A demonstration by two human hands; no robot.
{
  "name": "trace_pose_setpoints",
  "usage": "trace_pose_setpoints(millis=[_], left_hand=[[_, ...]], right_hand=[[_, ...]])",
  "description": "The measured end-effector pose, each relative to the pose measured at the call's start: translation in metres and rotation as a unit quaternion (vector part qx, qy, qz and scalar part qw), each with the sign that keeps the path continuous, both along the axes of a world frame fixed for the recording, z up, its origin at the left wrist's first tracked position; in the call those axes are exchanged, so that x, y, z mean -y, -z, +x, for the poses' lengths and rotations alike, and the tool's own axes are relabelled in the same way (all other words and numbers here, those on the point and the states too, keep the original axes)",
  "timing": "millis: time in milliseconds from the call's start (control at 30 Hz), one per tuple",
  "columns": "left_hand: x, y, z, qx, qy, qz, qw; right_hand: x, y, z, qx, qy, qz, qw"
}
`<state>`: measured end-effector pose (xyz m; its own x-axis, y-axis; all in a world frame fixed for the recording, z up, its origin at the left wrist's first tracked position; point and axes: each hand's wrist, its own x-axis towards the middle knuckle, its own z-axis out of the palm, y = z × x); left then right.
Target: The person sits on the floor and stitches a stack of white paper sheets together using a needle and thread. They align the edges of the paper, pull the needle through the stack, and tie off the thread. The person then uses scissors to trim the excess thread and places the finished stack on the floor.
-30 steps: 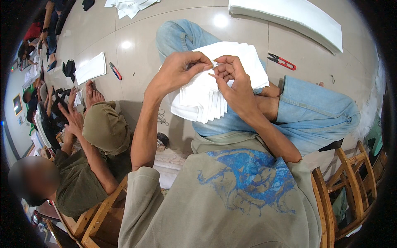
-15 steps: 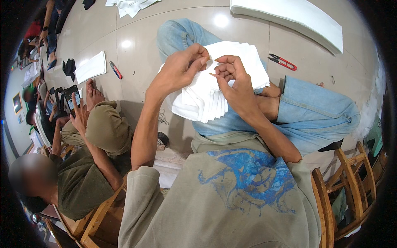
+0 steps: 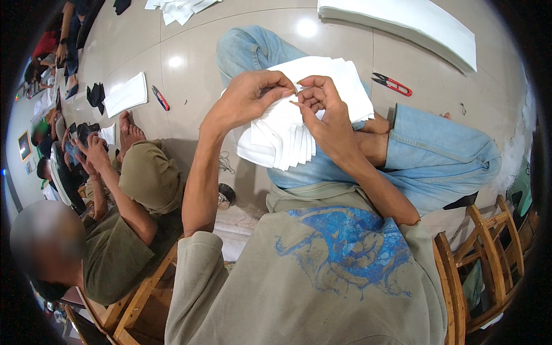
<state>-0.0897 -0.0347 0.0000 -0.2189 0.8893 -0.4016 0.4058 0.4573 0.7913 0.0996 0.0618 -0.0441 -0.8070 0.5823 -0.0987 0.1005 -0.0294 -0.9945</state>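
A fanned stack of white cloth pieces (image 3: 333,86) lies across my lap, over my jeans. Above it my left hand (image 3: 256,100) is closed, thumb and forefinger pinched at the tips. Facing it, my right hand (image 3: 326,109) has its fingers curled, with the thumb and forefinger tips close to the left fingertips. Anything between the fingers is too small to make out. Both hands hover over the cloth, their tips almost meeting.
Red-handled thread snips (image 3: 392,84) lie on the tiles to the right, other snips (image 3: 161,98) to the left. A long white cloth stack (image 3: 402,31) is at the far right, a folded white cloth (image 3: 126,95) at left. A person (image 3: 123,241) sits close on my left; wooden frames (image 3: 489,259) stand at right.
My left hand has come slightly down and right, bringing its pinched tips nearer the right fingertips. My right hand stays about still. The person at left has shifted their hands and head.
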Motion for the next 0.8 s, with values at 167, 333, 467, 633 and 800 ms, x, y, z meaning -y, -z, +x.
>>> trace_pose_setpoints(millis=[167, 333, 467, 633, 800], left_hand=[[-0.001, -0.001, 0.001, -0.006, -0.001, 0.006, 1.000], [-0.003, -0.004, 0.005, -0.080, 0.034, 0.044, 0.995], [-0.005, -0.009, 0.007, -0.135, 0.062, 0.052, 0.987], [-0.003, -0.002, 0.009, -0.069, -0.025, 0.039, 0.997], [-0.002, -0.002, 0.009, -0.032, -0.055, 0.038, 0.997]], right_hand=[[0.000, 0.001, 0.000, 0.001, -0.001, 0.002, 1.000], [0.000, -0.001, -0.001, 0.004, 0.000, -0.006, 1.000], [0.001, -0.002, -0.002, 0.004, 0.008, 0.005, 1.000], [0.000, -0.002, -0.002, -0.005, 0.005, -0.002, 1.000], [0.000, -0.001, 0.000, 0.000, 0.003, -0.001, 1.000]])
